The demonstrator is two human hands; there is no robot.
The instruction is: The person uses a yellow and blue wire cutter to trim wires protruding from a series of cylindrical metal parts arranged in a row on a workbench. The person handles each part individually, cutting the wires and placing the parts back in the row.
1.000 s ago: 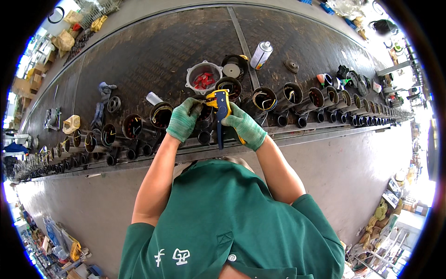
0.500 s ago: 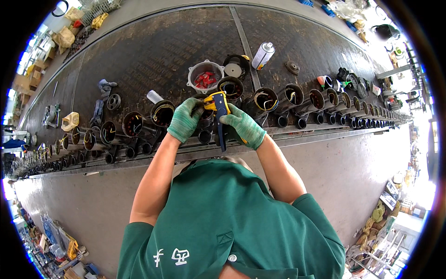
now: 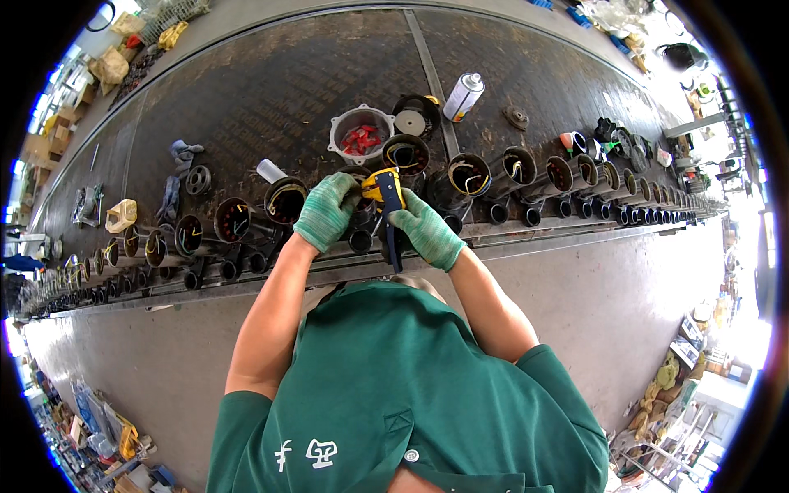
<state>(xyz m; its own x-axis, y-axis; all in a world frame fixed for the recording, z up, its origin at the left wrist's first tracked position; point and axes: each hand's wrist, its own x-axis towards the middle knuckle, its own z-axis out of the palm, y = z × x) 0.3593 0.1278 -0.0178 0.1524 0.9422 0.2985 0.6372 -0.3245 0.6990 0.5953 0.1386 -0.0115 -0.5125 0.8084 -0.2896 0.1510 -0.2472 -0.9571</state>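
Note:
My right hand [image 3: 429,230], in a green knit glove, grips a yellow and dark blue wire stripper [image 3: 389,201], its jaws up and its handle pointing down toward me. My left hand [image 3: 327,212], gloved alike, is closed right beside the stripper's jaws; what its fingers pinch is hidden. Both hands are over a dark cylindrical motor housing [image 3: 360,241] in the row along the bench edge, largely covered by them. Just beyond the stripper is another open housing [image 3: 407,154] with black and yellow wires inside.
A grey metal ring-shaped housing [image 3: 339,135] holds small red pieces [image 3: 362,140]. A spray can [image 3: 463,97] stands behind the row, right of centre. A white cylinder [image 3: 270,171] lies to the left. Similar housings [image 3: 517,168] line the dark bench [image 3: 271,90] both ways.
Both hands and the stripper have shifted very slightly. A yellow handle part showing under my right hand earlier is now out of sight. The housings stay put.

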